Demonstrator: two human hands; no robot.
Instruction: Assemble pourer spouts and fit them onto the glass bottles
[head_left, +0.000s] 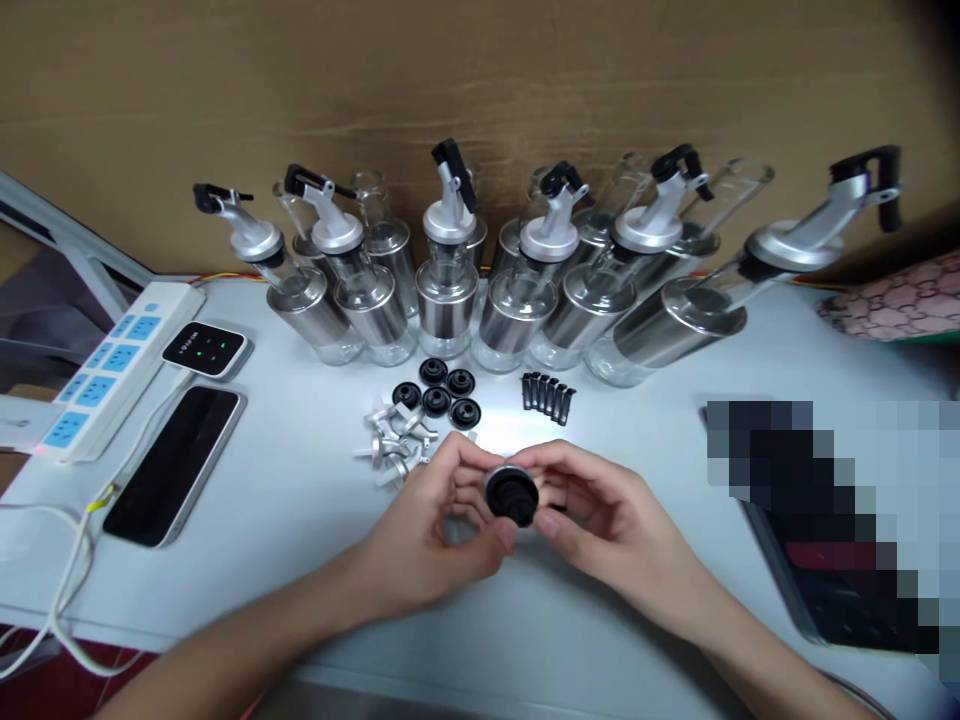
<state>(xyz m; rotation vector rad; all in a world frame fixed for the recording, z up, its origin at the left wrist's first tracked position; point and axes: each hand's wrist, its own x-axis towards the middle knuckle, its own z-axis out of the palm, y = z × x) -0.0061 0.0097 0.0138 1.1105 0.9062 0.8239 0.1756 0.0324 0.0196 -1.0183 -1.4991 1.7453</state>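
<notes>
Near the front of the table, my left hand (442,530) and my right hand (611,515) both close their fingertips around a pourer top (511,496). Its black ribbed stopper side faces up toward me, inside a silver rim; the spout is hidden behind my fingers. Just beyond my left hand lie loose silver pourer spouts (394,445), partly covered by that hand. Several black round stoppers (436,401) are grouped behind them. Small black flip caps (547,396) stand in a row beyond my right hand.
Glass-and-steel oil bottles (447,310) with pourers line the back, with open-necked bottles (390,240) behind them. At left are a power strip (112,370), a small black-faced device (208,350), a phone (176,465) and white cables (71,570). A dark tablet-like object (780,560) lies right, partly pixelated.
</notes>
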